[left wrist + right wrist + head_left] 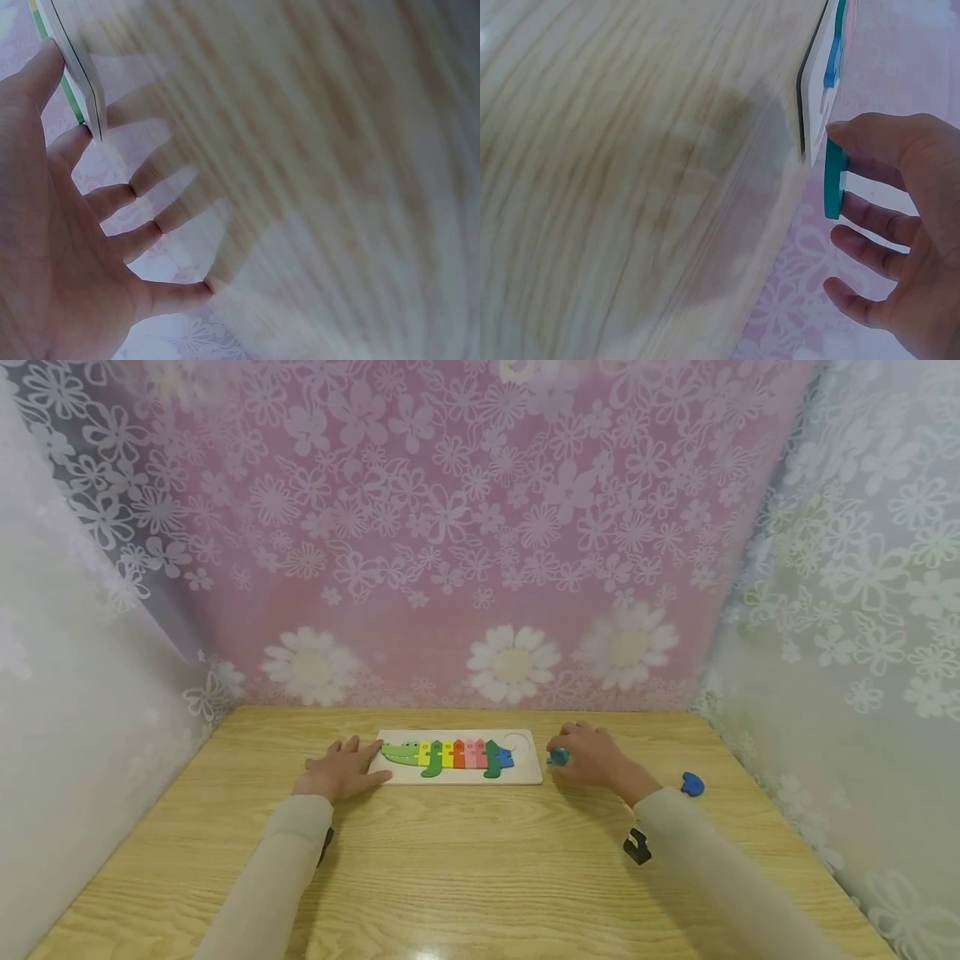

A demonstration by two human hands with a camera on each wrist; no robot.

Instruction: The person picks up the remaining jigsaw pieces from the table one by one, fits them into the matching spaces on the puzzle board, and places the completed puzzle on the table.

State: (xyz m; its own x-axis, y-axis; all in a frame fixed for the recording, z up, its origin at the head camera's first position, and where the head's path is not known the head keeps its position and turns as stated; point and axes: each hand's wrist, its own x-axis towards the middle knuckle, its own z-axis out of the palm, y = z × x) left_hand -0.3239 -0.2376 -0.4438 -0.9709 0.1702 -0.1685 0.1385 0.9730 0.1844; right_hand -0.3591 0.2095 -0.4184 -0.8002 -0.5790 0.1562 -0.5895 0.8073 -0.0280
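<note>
A crocodile puzzle board (465, 779) lies on the table, filled with coloured pieces from the green head (401, 753) to a blue piece (506, 757). A curved pale recess shows at its right end. My left hand (341, 770) rests at the board's left edge, thumb and index finger touching it, the other fingers spread on the table. Just right of the board, my right hand (592, 757) pinches a teal puzzle piece (558, 757) between thumb and fingers. In the right wrist view the teal piece (832, 180) is seen edge-on, near the board's corner.
A dark blue puzzle piece (692, 784) lies on the wooden table (465, 877) to the right of my right hand. Flowered cloth (480, 568) hangs behind the table, with pale patterned cloth at both sides.
</note>
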